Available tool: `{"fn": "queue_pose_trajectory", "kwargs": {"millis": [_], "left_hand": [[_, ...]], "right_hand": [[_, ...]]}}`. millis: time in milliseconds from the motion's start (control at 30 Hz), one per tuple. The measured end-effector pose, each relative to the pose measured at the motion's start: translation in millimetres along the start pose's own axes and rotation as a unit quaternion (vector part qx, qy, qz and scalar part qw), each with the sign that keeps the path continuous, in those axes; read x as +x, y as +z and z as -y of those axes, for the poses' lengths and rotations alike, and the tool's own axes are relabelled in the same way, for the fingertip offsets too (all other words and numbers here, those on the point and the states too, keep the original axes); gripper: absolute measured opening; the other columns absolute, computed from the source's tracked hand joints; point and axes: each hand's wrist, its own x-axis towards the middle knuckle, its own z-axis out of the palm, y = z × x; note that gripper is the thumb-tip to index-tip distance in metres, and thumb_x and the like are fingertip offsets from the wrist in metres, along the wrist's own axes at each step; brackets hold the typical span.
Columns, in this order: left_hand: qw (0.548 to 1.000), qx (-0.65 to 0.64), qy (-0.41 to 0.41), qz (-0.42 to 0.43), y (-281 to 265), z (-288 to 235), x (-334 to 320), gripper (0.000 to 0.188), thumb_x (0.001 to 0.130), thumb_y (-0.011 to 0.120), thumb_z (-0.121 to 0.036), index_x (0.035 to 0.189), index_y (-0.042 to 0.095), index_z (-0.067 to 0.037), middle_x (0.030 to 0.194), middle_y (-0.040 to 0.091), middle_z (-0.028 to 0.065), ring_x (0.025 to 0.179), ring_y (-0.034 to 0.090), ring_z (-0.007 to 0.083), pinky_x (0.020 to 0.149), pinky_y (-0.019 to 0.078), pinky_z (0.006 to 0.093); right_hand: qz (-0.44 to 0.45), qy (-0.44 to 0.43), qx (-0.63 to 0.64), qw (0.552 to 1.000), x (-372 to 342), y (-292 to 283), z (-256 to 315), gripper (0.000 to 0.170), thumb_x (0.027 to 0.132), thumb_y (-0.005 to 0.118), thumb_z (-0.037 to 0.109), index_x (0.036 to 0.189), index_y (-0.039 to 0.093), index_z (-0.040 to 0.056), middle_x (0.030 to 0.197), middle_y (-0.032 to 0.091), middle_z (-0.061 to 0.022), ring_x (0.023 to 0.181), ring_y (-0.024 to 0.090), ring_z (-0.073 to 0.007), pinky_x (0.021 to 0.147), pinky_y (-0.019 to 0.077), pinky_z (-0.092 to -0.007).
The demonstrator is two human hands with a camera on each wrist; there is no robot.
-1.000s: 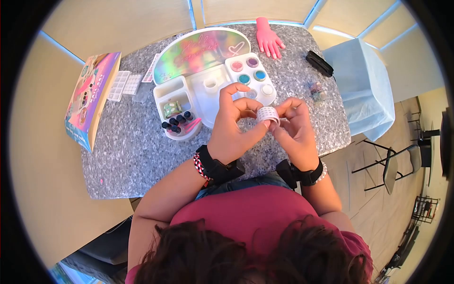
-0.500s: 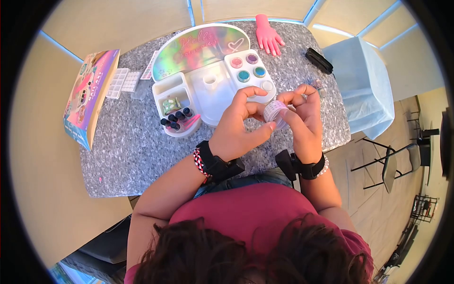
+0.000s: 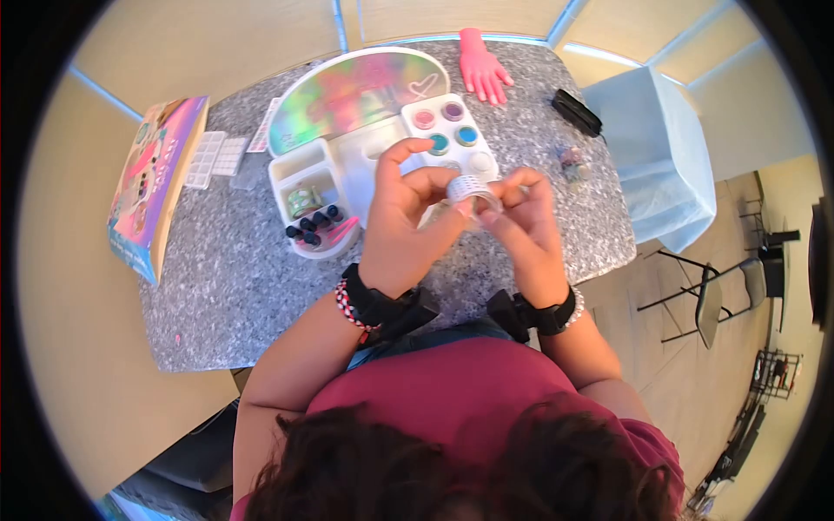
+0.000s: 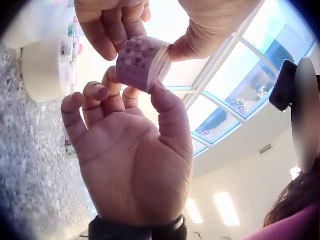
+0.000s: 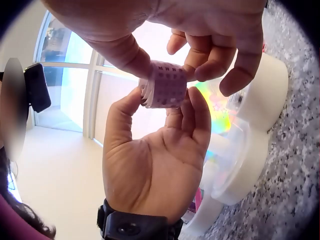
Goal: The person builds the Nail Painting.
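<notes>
A small roll of pale strip with rows of little marks (image 3: 469,188) is held between both hands above the table's near side. The left hand (image 3: 401,227) pinches its left part with thumb and fingers; the right hand (image 3: 535,239) pinches its right part. In the left wrist view the roll (image 4: 136,62) sits between the left hand (image 4: 215,22) above and the right hand (image 4: 135,160) below. Loose layers show at its edge in the right wrist view, where the roll (image 5: 169,86) lies between the right hand (image 5: 200,20) and the left hand (image 5: 155,165).
Behind the hands stands a white kit (image 3: 278,178) with small bottles (image 3: 313,222) and coloured pots (image 3: 467,135). A pink model hand (image 3: 482,69) and black case (image 3: 577,113) lie farther back. At left are white trays (image 3: 205,158) and a colourful box (image 3: 155,174).
The head view has shifted, moving the table scene slightly left. Both hands and the roll have moved a little left and away from the body, and the roll has turned between the fingers.
</notes>
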Motion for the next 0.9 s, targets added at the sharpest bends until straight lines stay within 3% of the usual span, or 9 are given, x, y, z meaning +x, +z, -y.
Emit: {"fn": "queue_pose_trajectory", "kwargs": {"millis": [167,267,367,433,567,667,733,800,900], "left_hand": [[0.997,-0.059,-0.041,-0.032,2.6,-2.3,0.6,0.069,0.101,0.067,0.007,0.157,0.028,-0.003,0.128,0.071,0.0194,0.114,0.072,0.022,0.1,0.0597,0.0383],[0.997,-0.039,-0.042,-0.052,0.7,2.2,3.6,0.065,0.103,0.067,0.007,0.157,0.032,-0.002,0.134,0.07,0.0232,0.121,0.072,0.0238,0.103,0.0601,0.038],[0.995,-0.035,-0.076,-0.059,-0.5,3.3,3.2,0.065,0.102,0.071,0.005,0.156,0.033,-0.001,0.132,0.071,0.0232,0.12,0.073,0.0232,0.103,0.0599,0.0375],[0.995,-0.018,-0.093,-0.036,-0.1,5.4,2.1,0.067,0.102,0.074,0.002,0.155,0.034,-0.001,0.13,0.073,0.0231,0.119,0.073,0.0226,0.103,0.0595,0.0369],[0.993,-0.029,-0.106,-0.042,3.0,1.7,1.7,0.067,0.101,0.075,0.002,0.154,0.034,-0.001,0.129,0.074,0.0244,0.12,0.073,0.0231,0.103,0.0593,0.0361],[0.992,-0.022,-0.115,-0.052,1.0,3.0,1.2,0.065,0.103,0.073,-0.002,0.157,0.037,-0.003,0.133,0.073,0.0254,0.122,0.073,0.0227,0.103,0.057,0.0342],[0.99,-0.009,-0.126,-0.055,0.3,2.0,1.8,0.064,0.103,0.075,-0.004,0.155,0.037,-0.003,0.131,0.074,0.0251,0.12,0.073,0.0209,0.099,0.0582,0.0325],[0.99,-0.01,-0.128,-0.06,1.1,3.1,2.0,0.064,0.103,0.075,-0.004,0.155,0.037,-0.003,0.13,0.075,0.025,0.118,0.074,0.0205,0.098,0.0587,0.0319],[0.988,-0.011,-0.137,-0.063,1.0,3.4,2.6,0.064,0.101,0.076,-0.002,0.152,0.037,-0.003,0.129,0.075,0.0263,0.116,0.075,0.0216,0.096,0.0602,0.0311]], "right_hand": [[0.013,0.026,0.008,1.0,-2.0,-7.1,8.9,0.042,0.105,0.062,-0.007,0.136,0.039,0.0092,0.126,0.064,-0.0088,0.115,0.061,-0.0127,0.101,0.0494,-0.0327],[0.022,0.001,-0.253,0.967,10.9,-38.1,26.6,0.045,0.1,0.078,0.008,0.137,0.052,0.0073,0.128,0.065,-0.0062,0.111,0.063,-0.0148,0.093,0.0532,-0.0331],[-0.166,-0.094,-0.56,0.806,33.4,-80.8,46.0,0.047,0.09,0.087,0.015,0.129,0.063,0.0052,0.12,0.068,-0.014,0.109,0.066,-0.0294,0.091,0.0558,-0.0421],[-0.175,-0.166,-0.757,0.607,38.3,-123.4,43.6,0.05,0.088,0.088,0.018,0.129,0.063,0.0047,0.124,0.071,-0.0197,0.112,0.067,-0.0438,0.098,0.0537,-0.0526],[-0.184,0.043,-0.679,0.71,45.4,-164.8,33.8,0.056,0.086,0.088,0.02,0.132,0.063,0.0039,0.114,0.076,-0.0202,0.109,0.072,-0.0404,0.094,0.0569,-0.0494],[-0.152,0.095,-0.678,0.713,45.5,-161.8,48.6,0.048,0.088,0.085,0.019,0.131,0.066,0.0052,0.111,0.076,-0.02,0.104,0.074,-0.038,0.089,0.0587,-0.0488],[-0.133,0.078,-0.676,0.721,41.1,-138.0,63.8,0.039,0.091,0.081,0.013,0.127,0.07,0.0059,0.113,0.076,-0.0154,0.101,0.075,-0.0302,0.083,0.0608,-0.0425],[-0.064,0.007,-0.526,0.848,29.4,-91.9,77.9,0.034,0.091,0.079,0.006,0.124,0.072,0.0057,0.115,0.075,-0.0096,0.1,0.073,-0.0202,0.081,0.0611,-0.0342],[0.009,-0.037,-0.387,0.921,9.6,-42.0,73.6,0.036,0.087,0.081,-0.002,0.121,0.074,0.0071,0.119,0.074,-0.0062,0.102,0.072,-0.0151,0.08,0.0613,-0.0298]]}}
